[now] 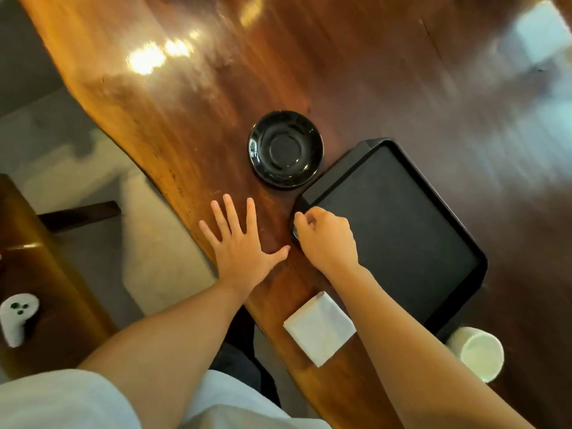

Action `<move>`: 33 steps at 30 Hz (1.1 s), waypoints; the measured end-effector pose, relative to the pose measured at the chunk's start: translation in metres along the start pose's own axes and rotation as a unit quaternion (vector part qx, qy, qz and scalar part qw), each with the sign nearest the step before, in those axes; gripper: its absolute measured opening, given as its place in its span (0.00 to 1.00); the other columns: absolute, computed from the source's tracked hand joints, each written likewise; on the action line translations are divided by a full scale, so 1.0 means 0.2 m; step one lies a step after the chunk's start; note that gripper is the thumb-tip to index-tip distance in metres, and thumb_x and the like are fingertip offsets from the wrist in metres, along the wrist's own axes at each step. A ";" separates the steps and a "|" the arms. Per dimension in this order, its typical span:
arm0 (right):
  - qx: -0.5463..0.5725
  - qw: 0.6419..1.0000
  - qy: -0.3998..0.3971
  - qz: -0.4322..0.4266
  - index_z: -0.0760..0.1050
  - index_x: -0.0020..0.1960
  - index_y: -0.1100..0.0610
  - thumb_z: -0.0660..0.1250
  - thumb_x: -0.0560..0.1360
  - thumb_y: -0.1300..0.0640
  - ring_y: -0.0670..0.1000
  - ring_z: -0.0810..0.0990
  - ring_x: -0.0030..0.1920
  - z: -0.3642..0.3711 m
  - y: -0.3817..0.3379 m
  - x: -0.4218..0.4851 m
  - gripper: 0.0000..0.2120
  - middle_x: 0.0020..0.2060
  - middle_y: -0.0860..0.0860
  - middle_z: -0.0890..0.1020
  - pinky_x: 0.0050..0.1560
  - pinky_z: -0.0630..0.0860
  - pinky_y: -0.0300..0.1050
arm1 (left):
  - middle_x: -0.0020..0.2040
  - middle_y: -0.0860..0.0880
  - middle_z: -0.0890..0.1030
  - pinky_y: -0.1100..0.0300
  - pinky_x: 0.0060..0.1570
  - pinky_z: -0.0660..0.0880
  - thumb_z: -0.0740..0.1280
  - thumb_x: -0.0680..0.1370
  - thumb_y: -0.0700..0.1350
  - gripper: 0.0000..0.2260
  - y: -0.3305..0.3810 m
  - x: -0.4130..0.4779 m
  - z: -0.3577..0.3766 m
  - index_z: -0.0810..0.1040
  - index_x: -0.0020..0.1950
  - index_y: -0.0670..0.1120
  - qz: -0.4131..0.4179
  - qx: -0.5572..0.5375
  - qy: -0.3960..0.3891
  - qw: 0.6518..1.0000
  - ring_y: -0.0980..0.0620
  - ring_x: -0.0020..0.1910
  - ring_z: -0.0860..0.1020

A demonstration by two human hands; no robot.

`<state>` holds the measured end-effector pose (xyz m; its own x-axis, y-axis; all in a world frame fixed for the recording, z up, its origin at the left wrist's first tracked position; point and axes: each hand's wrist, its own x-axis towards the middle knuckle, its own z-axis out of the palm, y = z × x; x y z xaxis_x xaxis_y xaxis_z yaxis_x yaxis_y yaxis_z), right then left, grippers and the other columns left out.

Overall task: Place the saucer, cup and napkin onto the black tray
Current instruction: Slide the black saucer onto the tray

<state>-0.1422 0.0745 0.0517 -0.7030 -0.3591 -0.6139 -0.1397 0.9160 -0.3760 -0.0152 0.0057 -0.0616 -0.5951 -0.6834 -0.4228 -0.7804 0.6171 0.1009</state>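
Observation:
A black tray (399,224) lies empty on the wooden table (216,97). My right hand (326,238) curls over the tray's near left corner and grips its rim. My left hand (240,239) rests flat on the wood beside it, fingers spread, holding nothing. A glossy black saucer (285,149) sits on the table just beyond the tray's far left corner. A folded white napkin (320,328) lies on the table under my right forearm. A white cup (478,352) stands upright by the tray's near right corner.
The table's wavy edge runs diagonally past my left hand, with grey floor below it. A wooden bench (40,274) at the left carries a white controller (17,317). A pale blurred object (541,32) sits at the far right.

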 end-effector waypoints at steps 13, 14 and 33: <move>0.528 0.793 -0.144 0.267 0.67 0.73 0.61 0.60 0.83 0.49 0.56 0.86 0.41 0.12 -0.28 0.23 0.23 0.46 0.56 0.85 0.23 0.75 0.38 | 0.84 0.36 0.52 0.31 0.77 0.43 0.54 0.69 0.80 0.52 0.01 0.03 0.09 0.51 0.83 0.49 0.000 0.019 0.049 0.999 0.32 0.82 0.48; 0.550 0.776 -0.139 0.275 0.67 0.74 0.61 0.61 0.83 0.49 0.56 0.86 0.41 0.12 -0.29 0.25 0.24 0.46 0.57 0.84 0.23 0.76 0.38 | 0.84 0.36 0.53 0.32 0.77 0.43 0.54 0.69 0.80 0.51 0.01 0.02 0.09 0.51 0.83 0.49 0.001 0.019 0.052 0.998 0.32 0.82 0.48; 0.646 0.700 -0.115 0.282 0.74 0.66 0.62 0.63 0.82 0.53 0.46 0.77 0.28 0.20 -0.33 0.41 0.17 0.33 0.54 0.82 0.23 0.73 0.35 | 0.84 0.39 0.56 0.30 0.77 0.48 0.48 0.72 0.75 0.46 0.00 0.03 0.11 0.52 0.83 0.49 0.004 0.016 0.073 0.997 0.31 0.82 0.52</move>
<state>-0.1622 -0.0222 -0.0011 -0.2405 -0.1613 -0.9572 0.9666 0.0505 -0.2514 -0.0145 0.0116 -0.0843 -0.6243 -0.7272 -0.2854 -0.7708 0.6328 0.0738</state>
